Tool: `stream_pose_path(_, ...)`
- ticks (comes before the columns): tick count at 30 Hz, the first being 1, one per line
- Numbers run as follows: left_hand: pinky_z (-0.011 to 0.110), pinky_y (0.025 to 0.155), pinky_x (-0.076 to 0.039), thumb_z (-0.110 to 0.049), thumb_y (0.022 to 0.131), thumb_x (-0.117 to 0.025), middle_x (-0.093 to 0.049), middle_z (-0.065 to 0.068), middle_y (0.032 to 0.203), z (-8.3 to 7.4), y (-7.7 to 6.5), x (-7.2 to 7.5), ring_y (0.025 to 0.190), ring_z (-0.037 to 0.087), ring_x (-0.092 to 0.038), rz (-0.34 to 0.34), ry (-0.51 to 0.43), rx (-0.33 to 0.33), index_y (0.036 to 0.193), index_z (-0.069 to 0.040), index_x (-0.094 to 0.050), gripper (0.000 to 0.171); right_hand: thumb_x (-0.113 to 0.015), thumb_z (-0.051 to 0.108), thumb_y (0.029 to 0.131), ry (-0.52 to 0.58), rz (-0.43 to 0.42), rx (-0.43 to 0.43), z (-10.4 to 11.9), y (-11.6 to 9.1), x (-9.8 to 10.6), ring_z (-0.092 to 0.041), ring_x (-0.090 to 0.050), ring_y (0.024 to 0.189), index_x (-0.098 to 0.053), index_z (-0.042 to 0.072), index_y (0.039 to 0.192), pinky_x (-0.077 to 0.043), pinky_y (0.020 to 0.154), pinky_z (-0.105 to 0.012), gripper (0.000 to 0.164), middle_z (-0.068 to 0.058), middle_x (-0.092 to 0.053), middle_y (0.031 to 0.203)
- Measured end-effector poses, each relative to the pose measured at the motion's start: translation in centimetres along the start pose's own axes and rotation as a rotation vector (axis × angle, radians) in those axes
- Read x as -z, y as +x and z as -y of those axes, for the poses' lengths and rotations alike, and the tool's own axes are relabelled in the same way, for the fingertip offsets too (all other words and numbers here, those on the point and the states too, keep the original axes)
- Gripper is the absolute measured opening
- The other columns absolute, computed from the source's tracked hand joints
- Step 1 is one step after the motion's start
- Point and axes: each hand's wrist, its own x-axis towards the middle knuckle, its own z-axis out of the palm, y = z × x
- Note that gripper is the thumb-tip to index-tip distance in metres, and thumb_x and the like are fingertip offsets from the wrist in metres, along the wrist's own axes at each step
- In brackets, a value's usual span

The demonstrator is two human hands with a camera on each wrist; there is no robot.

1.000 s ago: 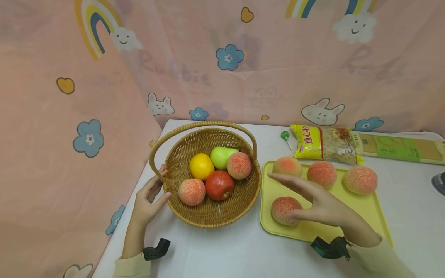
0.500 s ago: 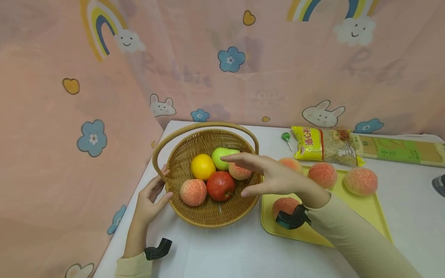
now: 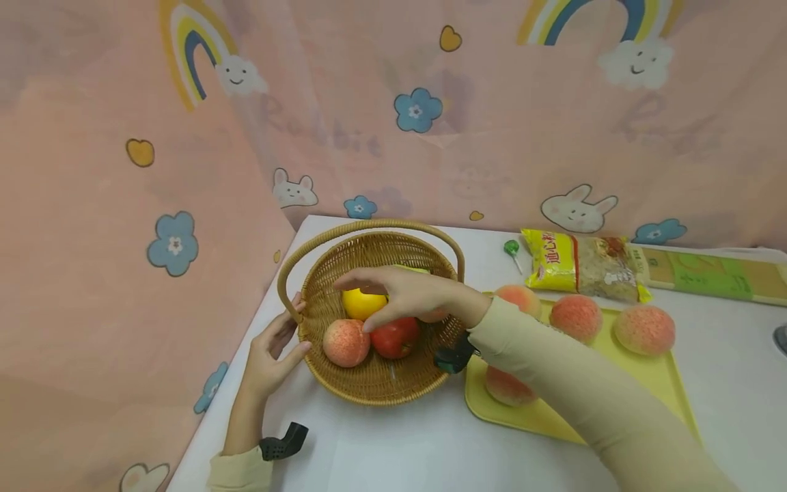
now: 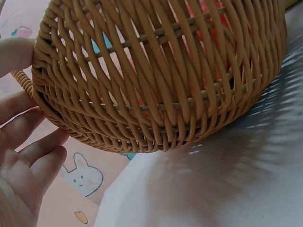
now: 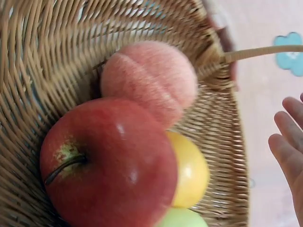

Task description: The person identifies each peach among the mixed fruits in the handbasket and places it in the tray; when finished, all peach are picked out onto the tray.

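My left hand [image 3: 270,355] rests at the left side of the wicker basket [image 3: 381,393], thumb and fingertips touching its rim around the handle's base. Close up in the left wrist view, fingertips [image 4: 54,158] lie against the woven edge. Over the fruit hovers my right hand [image 3: 412,294], fingers spread and nothing held. Below it are a peach [image 3: 346,343], a red apple [image 3: 396,338] and a yellow orange-like fruit [image 3: 363,304]. A green pear [image 5: 182,218] and another peach [image 3: 433,316] are mostly covered by the hand in the head view.
A yellow tray [image 3: 652,396] bearing several peaches stands right of the basket, partly under my right sleeve. Behind it lie a green lollipop [image 3: 512,249], a yellow-ended pasta bag [image 3: 584,263] and a long green-labelled pack [image 3: 713,273]. The basket handle [image 3: 369,224] arches over the back.
My right hand has moved left from beside the front peach on the tray to above the basket's fruit. The left hand has stayed at the rim. The head view has shifted slightly.
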Motion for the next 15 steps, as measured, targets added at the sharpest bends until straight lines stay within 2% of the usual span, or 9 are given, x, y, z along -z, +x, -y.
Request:
stream_pose_path(3, 0.02, 0.109, -0.036, 0.019, 0.076, -0.06, -0.033, 0.03, 0.146, 0.0, 0.0, 0.1, 0.135, 0.011, -0.04, 0.009, 0.007, 0.02, 0.133, 0.013, -0.043, 0.059, -0.074, 0.016, 0.081, -0.034, 0.059, -0.032, -0.3, 1.5, -0.4, -0.012, -0.035, 0.137, -0.044, 0.015, 0.14, -0.027, 0.116, -0.035, 0.066, 0.005, -0.045, 0.144)
stream_pose_path(7, 0.019, 0.108, -0.037, 0.017, 0.078, -0.061, -0.034, 0.027, 0.148, 0.1, 0.1, 0.3, 0.135, 0.009, -0.04, 0.01, 0.019, 0.043, 0.133, 0.012, -0.044, 0.058, -0.072, 0.014, 0.083, -0.125, 0.146, 0.035, -0.8, 3.4, -1.0, -0.016, -0.036, 0.137, -0.043, 0.006, 0.14, -0.03, 0.116, -0.035, 0.065, -0.006, -0.045, 0.145)
stream_pose_path(9, 0.019, 0.108, -0.037, 0.017, 0.078, -0.061, -0.034, 0.026, 0.148, 0.1, 0.1, 0.4, 0.135, 0.01, -0.041, 0.008, 0.02, 0.039, 0.133, 0.013, -0.044, 0.058, -0.072, 0.013, 0.082, -0.123, 0.185, 0.038, -1.1, 4.1, -1.3, -0.017, -0.037, 0.137, -0.043, 0.005, 0.139, -0.031, 0.115, -0.033, 0.065, -0.007, -0.045, 0.144)
stream_pose_path(15, 0.02, 0.109, -0.037, 0.018, 0.077, -0.061, -0.033, 0.028, 0.147, 0.3, -0.1, 0.2, 0.135, 0.012, -0.04, 0.015, 0.017, 0.02, 0.133, 0.012, -0.044, 0.059, -0.074, 0.015, 0.079, -0.19, 0.274, -0.063, -2.3, 5.0, -2.5, -0.012, -0.04, 0.132, -0.044, 0.011, 0.14, -0.033, 0.112, -0.027, 0.068, 0.0, -0.046, 0.144)
